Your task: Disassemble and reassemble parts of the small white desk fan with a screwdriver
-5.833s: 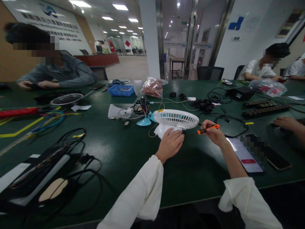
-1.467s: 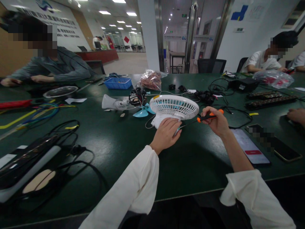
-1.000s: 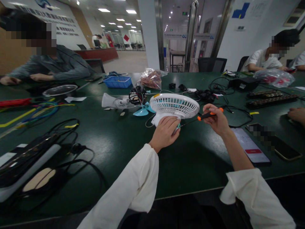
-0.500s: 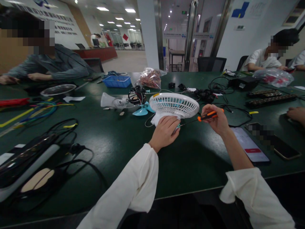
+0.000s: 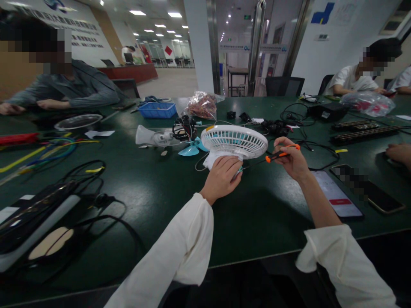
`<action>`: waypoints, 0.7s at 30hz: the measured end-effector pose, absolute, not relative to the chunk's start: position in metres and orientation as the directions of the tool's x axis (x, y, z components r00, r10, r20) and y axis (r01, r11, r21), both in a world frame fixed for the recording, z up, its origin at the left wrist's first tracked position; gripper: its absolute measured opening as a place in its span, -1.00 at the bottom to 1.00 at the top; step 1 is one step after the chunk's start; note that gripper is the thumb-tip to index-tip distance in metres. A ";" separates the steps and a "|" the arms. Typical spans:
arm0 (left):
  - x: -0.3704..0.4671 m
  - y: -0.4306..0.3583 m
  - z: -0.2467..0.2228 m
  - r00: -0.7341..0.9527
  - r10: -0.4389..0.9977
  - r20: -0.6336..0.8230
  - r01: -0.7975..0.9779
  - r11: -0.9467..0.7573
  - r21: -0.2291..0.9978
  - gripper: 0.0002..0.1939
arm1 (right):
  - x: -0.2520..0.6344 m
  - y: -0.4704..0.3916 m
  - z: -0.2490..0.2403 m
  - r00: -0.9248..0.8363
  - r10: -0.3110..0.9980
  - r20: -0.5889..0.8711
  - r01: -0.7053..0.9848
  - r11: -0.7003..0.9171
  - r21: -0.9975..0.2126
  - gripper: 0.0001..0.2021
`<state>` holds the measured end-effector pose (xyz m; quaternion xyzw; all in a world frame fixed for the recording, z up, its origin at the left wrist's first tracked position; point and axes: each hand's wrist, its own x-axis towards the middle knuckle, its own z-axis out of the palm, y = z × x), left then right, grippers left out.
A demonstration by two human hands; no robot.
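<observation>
A small white fan (image 5: 253,143) with a slotted grille lies face up on the dark green table, pale blue blades showing through its slots. My left hand (image 5: 224,174) is wrapped over the white housing below the grille and grips it. In my right hand (image 5: 291,160) is a screwdriver (image 5: 280,154) with an orange and black handle, pinched between the fingers. Its thin shaft points left, and the tip meets a small teal part beside my left fingertips. The exact contact at the tip is too small to make out.
Behind the fan lie loose blue blades (image 5: 189,150), a motor with wires (image 5: 185,128) and a white stand part (image 5: 149,136). A blue basket (image 5: 157,110) stands farther back. Two phones (image 5: 337,194) lie right, cables and a power strip left. Co-workers sit across the table.
The fingers of my right hand have shifted round the screwdriver handle, which has turned a little. My left hand and the fan stay in place.
</observation>
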<state>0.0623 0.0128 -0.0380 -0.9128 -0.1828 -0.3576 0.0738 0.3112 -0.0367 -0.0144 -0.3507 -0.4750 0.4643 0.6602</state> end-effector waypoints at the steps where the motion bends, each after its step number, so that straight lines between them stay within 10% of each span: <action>1: 0.062 0.013 -0.038 0.678 0.280 0.680 0.387 -0.922 -0.005 -0.70 | 0.311 -0.036 -0.014 0.133 0.939 0.316 -0.290 0.342 -0.894 -0.84; 14: 0.062 0.012 -0.037 0.676 0.265 0.688 0.386 -0.922 -0.024 -0.71 | 0.310 -0.034 -0.018 0.153 0.941 0.300 -0.291 0.333 -0.897 -0.88; 21: 0.063 0.014 -0.039 0.681 0.249 0.688 0.376 -0.926 -0.038 -0.72 | 0.307 -0.034 -0.016 0.165 0.944 0.287 -0.299 0.325 -0.897 -0.57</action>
